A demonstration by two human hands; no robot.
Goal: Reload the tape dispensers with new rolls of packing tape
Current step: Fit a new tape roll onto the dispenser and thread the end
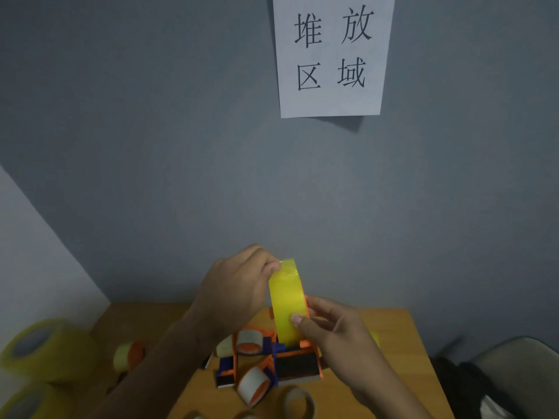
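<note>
Lying nearest on the wooden surface (402, 328) are empty cardboard cores (298, 402) and orange-blue tape dispensers (298, 365); yellow rolls (39, 347) sit left. Above them, the left hand (239, 285) pinches the top of a yellow tape roll (287, 300), the right hand (329, 328) grasping its lower edge. Beyond, a paper sign (331, 55) hangs on the grey wall (151, 116).

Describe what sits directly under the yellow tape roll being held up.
Under the yellow tape roll sits an orange and blue dispenser on the wooden table. The roll's lower edge and the right hand cover how roll and dispenser meet.
</note>
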